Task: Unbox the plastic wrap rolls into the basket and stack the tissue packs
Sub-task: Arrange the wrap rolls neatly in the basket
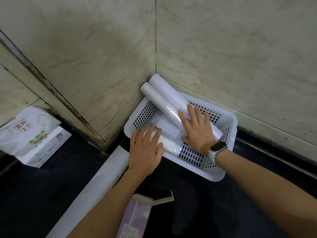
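Observation:
A white perforated basket (226, 121) sits in the corner of a dark counter. Several plastic wrap rolls lie in it. Two long rolls (164, 95) stick out over the far rim toward the wall. A shorter roll (171, 146) lies across the near side. My left hand (145, 150) rests flat on the end of that short roll, fingers spread. My right hand (197, 129), a white watch on its wrist, presses flat on the long rolls. A stack of tissue packs (32, 136) stands at the left. An opened purple box (135, 219) lies at the bottom centre.
Marble-tiled walls meet right behind the basket. A long white roll or tube (96, 189) lies diagonally on the dark counter (39, 194), from the basket's near-left corner toward the bottom left. The purple box's flap (163, 199) stands open.

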Action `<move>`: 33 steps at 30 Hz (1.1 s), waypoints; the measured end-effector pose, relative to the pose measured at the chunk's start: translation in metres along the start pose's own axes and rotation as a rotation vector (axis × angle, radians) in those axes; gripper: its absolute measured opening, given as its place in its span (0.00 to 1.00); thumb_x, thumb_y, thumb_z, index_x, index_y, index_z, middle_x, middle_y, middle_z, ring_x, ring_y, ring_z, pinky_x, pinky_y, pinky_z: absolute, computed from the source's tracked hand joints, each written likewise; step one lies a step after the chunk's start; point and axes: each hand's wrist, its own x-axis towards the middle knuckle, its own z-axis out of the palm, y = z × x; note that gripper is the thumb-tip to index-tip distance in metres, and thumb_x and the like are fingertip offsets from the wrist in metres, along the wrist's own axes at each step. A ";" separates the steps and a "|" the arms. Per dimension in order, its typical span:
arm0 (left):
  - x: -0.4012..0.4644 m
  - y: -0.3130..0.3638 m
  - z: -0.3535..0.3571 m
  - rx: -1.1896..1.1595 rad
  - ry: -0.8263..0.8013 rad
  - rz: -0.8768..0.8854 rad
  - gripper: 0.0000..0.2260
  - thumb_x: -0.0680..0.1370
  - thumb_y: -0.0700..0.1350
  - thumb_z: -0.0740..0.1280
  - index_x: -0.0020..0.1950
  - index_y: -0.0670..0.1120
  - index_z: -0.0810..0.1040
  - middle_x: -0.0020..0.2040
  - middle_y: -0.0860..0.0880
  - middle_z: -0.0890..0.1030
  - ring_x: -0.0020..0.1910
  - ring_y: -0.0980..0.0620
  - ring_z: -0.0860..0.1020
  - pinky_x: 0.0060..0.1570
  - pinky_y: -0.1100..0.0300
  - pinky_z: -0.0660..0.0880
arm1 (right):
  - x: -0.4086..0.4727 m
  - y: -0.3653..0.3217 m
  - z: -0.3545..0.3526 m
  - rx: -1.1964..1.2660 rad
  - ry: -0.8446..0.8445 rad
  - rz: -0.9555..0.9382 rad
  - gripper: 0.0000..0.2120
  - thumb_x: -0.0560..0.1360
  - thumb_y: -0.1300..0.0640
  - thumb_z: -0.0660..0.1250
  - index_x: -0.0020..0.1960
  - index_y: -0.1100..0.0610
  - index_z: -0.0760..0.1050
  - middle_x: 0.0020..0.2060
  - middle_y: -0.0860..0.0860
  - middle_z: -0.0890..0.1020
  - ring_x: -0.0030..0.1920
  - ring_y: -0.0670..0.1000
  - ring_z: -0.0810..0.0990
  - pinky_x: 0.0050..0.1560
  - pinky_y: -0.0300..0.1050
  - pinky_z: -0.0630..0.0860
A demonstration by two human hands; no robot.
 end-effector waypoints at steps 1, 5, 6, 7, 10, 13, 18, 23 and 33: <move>0.000 0.000 -0.001 -0.001 -0.001 0.001 0.21 0.74 0.49 0.54 0.63 0.45 0.75 0.65 0.43 0.76 0.62 0.44 0.75 0.62 0.45 0.70 | 0.000 -0.001 0.001 0.027 -0.018 0.001 0.43 0.73 0.50 0.64 0.73 0.53 0.35 0.75 0.60 0.40 0.75 0.62 0.41 0.72 0.65 0.45; 0.001 -0.001 -0.003 -0.012 -0.009 0.018 0.22 0.74 0.49 0.54 0.62 0.44 0.76 0.64 0.44 0.77 0.62 0.45 0.75 0.61 0.46 0.70 | 0.001 0.013 -0.004 0.285 -0.029 -0.022 0.39 0.72 0.60 0.62 0.74 0.54 0.42 0.76 0.56 0.41 0.75 0.57 0.39 0.74 0.62 0.44; 0.003 -0.002 -0.003 -0.025 -0.032 0.025 0.22 0.74 0.50 0.54 0.63 0.44 0.76 0.65 0.44 0.76 0.63 0.45 0.74 0.61 0.47 0.69 | 0.001 0.017 -0.007 0.355 -0.031 -0.033 0.38 0.71 0.60 0.62 0.74 0.54 0.43 0.76 0.55 0.43 0.75 0.56 0.41 0.75 0.61 0.45; 0.006 -0.004 -0.003 -0.038 -0.069 0.026 0.22 0.74 0.50 0.54 0.64 0.44 0.75 0.67 0.44 0.74 0.65 0.46 0.73 0.62 0.48 0.67 | 0.000 0.022 -0.009 0.418 -0.036 -0.044 0.38 0.71 0.60 0.62 0.74 0.54 0.44 0.76 0.54 0.44 0.75 0.55 0.42 0.75 0.60 0.47; 0.027 -0.011 -0.001 -0.070 -0.208 0.010 0.21 0.76 0.50 0.56 0.68 0.46 0.69 0.71 0.48 0.69 0.68 0.49 0.67 0.63 0.51 0.61 | -0.002 0.030 -0.014 0.540 -0.050 -0.063 0.40 0.70 0.60 0.62 0.74 0.51 0.43 0.76 0.53 0.47 0.75 0.52 0.44 0.75 0.58 0.50; 0.060 -0.011 0.008 -0.048 -0.300 0.045 0.20 0.78 0.46 0.56 0.70 0.44 0.64 0.73 0.45 0.65 0.70 0.47 0.63 0.65 0.47 0.62 | 0.000 0.035 -0.018 0.579 -0.103 -0.076 0.40 0.71 0.60 0.62 0.74 0.50 0.41 0.76 0.52 0.46 0.75 0.51 0.45 0.75 0.56 0.51; 0.108 -0.006 0.030 0.032 -0.564 0.176 0.23 0.81 0.44 0.53 0.75 0.46 0.51 0.77 0.47 0.52 0.75 0.46 0.50 0.70 0.42 0.56 | 0.005 0.044 -0.022 0.654 -0.167 -0.059 0.40 0.72 0.60 0.63 0.74 0.51 0.42 0.76 0.51 0.48 0.73 0.54 0.56 0.72 0.55 0.62; 0.129 -0.007 0.041 0.068 -0.755 0.146 0.32 0.78 0.45 0.60 0.75 0.53 0.44 0.78 0.51 0.45 0.75 0.41 0.43 0.70 0.40 0.55 | 0.004 0.047 -0.017 0.674 -0.186 -0.074 0.41 0.72 0.60 0.64 0.74 0.50 0.40 0.76 0.48 0.44 0.75 0.48 0.45 0.75 0.53 0.53; 0.122 -0.016 0.031 0.263 -0.340 0.372 0.14 0.75 0.50 0.64 0.54 0.44 0.78 0.61 0.46 0.77 0.62 0.45 0.67 0.63 0.49 0.61 | 0.005 0.046 -0.015 0.689 -0.174 -0.072 0.40 0.72 0.60 0.64 0.74 0.50 0.41 0.76 0.49 0.43 0.75 0.48 0.42 0.76 0.54 0.48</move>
